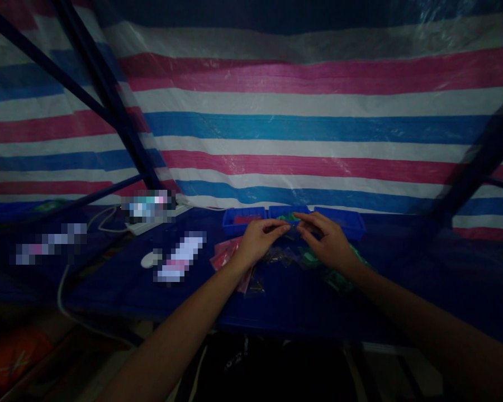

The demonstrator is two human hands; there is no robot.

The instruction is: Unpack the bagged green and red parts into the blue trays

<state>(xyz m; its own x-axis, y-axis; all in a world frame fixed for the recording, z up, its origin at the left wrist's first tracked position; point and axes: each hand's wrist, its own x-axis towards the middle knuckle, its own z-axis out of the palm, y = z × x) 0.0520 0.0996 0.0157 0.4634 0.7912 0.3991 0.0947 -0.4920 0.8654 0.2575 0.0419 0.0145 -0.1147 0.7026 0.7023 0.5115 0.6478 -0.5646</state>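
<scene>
My left hand (260,239) and my right hand (326,239) meet over the dark blue table (285,301), fingertips pinched together on a small item I cannot make out. Just behind them stand three blue trays (293,219) in a row. Under and beside my left hand lie pink plastic bags (228,255). Green bags (339,273) lie under my right wrist, and small dark clear packets (276,257) sit between the hands.
A striped pink, white and blue tarp (302,123) hangs behind the table. Dark metal poles (109,95) slant at left and right. A white power strip (151,223) with cable and a small white round object (147,260) lie at left. The scene is dim.
</scene>
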